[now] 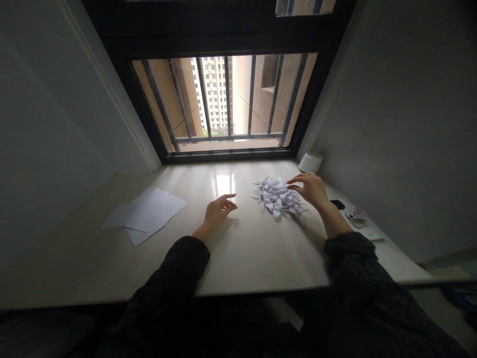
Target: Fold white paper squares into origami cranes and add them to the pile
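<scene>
A pile of small folded white paper pieces [278, 196], with pointed tips like paper cranes, lies on the pale tabletop [253, 258], right of the middle. My right hand [311, 189] reaches over its upper right side. Thumb and index finger come together in a pinch at a folded paper crane on the pile's edge; the small piece is partly lost among the others. My left hand [219, 209] hovers over the bare surface left of the pile. Its index finger is stretched out, thumb apart below, with nothing between them.
Flat white paper sheets [149, 214] overlap at the left. A white cup-like object [310, 162] leans in the back right corner. Along the right wall lie a dark flat object [337, 204] and a small pinkish item [356, 213]. A barred window [231, 156] bounds the back.
</scene>
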A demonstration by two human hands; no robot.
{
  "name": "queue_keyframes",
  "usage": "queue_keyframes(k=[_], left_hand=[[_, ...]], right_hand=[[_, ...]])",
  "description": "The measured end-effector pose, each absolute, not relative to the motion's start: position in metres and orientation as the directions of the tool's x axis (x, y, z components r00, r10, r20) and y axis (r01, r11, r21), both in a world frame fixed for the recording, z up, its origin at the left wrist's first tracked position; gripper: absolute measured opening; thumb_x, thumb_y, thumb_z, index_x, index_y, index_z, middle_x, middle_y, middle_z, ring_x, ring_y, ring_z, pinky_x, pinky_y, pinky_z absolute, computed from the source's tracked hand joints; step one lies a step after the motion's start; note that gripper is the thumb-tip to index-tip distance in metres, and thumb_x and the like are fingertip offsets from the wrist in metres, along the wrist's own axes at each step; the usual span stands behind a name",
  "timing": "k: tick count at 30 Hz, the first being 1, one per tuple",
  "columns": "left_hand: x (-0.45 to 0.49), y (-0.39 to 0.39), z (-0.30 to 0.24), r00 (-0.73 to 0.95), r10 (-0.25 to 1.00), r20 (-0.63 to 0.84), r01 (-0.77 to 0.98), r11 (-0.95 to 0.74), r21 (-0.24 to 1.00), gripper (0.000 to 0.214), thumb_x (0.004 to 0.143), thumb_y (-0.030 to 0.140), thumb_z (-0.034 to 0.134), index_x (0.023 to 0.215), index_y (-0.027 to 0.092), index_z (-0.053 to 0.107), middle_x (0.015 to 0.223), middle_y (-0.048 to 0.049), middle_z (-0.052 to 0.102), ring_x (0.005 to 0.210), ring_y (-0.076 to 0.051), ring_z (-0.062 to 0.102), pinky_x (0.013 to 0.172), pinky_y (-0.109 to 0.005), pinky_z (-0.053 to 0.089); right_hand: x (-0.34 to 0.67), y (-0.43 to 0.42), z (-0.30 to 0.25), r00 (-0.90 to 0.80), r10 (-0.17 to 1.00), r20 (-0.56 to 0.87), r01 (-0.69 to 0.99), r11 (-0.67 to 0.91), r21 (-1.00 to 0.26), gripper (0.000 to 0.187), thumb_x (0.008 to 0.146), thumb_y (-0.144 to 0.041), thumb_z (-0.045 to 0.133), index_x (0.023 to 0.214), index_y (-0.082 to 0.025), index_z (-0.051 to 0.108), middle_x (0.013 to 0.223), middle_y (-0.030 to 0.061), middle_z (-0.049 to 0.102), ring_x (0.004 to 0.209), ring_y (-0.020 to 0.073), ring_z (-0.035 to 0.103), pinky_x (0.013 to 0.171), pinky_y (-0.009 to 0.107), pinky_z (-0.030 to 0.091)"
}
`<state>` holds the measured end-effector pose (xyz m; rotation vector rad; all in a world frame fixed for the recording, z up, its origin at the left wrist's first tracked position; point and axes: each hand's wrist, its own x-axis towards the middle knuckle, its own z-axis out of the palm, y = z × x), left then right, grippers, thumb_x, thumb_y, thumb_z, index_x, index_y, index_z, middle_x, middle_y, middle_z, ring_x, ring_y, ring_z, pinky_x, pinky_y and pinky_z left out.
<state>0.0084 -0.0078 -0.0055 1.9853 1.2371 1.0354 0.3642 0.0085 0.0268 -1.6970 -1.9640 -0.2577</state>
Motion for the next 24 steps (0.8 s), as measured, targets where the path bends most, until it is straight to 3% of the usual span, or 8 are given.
queue_keyframes(k=[4, 8, 16, 21, 24], left_hand=[[0.009, -0.010, -0.003, 0.253, 0.919, 0.304, 0.454, -0.390, 0.801, 0.040, 0.077, 0.038, 0.065, 0.115, 0.028, 0.062, 0.086, -0.0009, 0.073, 0.074, -0.015, 0.065, 0.073, -0.030, 0.051], [0.006, -0.009, 0.000, 0.218, 0.923, 0.317, 0.471, -0.384, 0.794, 0.035, 0.077, 0.034, 0.066, 0.111, 0.028, 0.065, 0.085, -0.0007, 0.073, 0.074, -0.015, 0.065, 0.072, -0.029, 0.051], [-0.018, 0.000, 0.003, -0.017, 0.925, 0.381, 0.602, -0.295, 0.742, 0.021, 0.080, 0.033, 0.063, 0.099, 0.029, 0.069, 0.089, 0.0012, 0.073, 0.074, -0.015, 0.065, 0.070, -0.027, 0.050], [-0.042, 0.008, 0.010, -0.064, 0.924, 0.377, 0.766, -0.197, 0.612, 0.018, 0.081, 0.033, 0.061, 0.096, 0.030, 0.070, 0.090, 0.0015, 0.073, 0.080, -0.018, 0.065, 0.072, -0.030, 0.048], [-0.068, 0.011, 0.013, -0.126, 0.924, 0.361, 0.872, -0.071, 0.484, 0.023, 0.081, 0.034, 0.062, 0.102, 0.027, 0.069, 0.101, -0.0035, 0.071, 0.091, -0.023, 0.064, 0.078, -0.034, 0.047]], right_hand=[[0.325, -0.006, 0.053, -0.012, 0.835, 0.549, 0.950, 0.181, -0.255, 0.027, 0.082, -0.045, 0.062, 0.093, -0.023, 0.074, 0.096, 0.0083, 0.071, 0.090, 0.0278, 0.058, 0.077, 0.039, 0.039], [0.254, -0.020, 0.064, -0.089, 0.843, 0.531, 0.888, 0.309, -0.342, 0.022, 0.085, -0.040, 0.058, 0.093, -0.026, 0.073, 0.094, 0.0051, 0.072, 0.089, 0.0261, 0.057, 0.075, 0.037, 0.041], [0.146, -0.028, 0.014, -0.224, 0.859, 0.460, 0.850, 0.403, -0.339, 0.027, 0.092, -0.033, 0.047, 0.091, -0.023, 0.072, 0.091, 0.0059, 0.070, 0.088, 0.0226, 0.056, 0.077, 0.034, 0.038], [0.144, -0.028, -0.013, -0.276, 0.862, 0.425, 0.815, 0.444, -0.372, 0.021, 0.089, -0.030, 0.050, 0.090, -0.024, 0.071, 0.097, 0.0053, 0.069, 0.093, 0.0211, 0.057, 0.080, 0.031, 0.041], [0.147, -0.030, -0.015, -0.288, 0.868, 0.404, 0.809, 0.446, -0.383, 0.021, 0.088, -0.030, 0.051, 0.088, -0.024, 0.071, 0.098, 0.0047, 0.069, 0.093, 0.0209, 0.058, 0.078, 0.031, 0.042]])
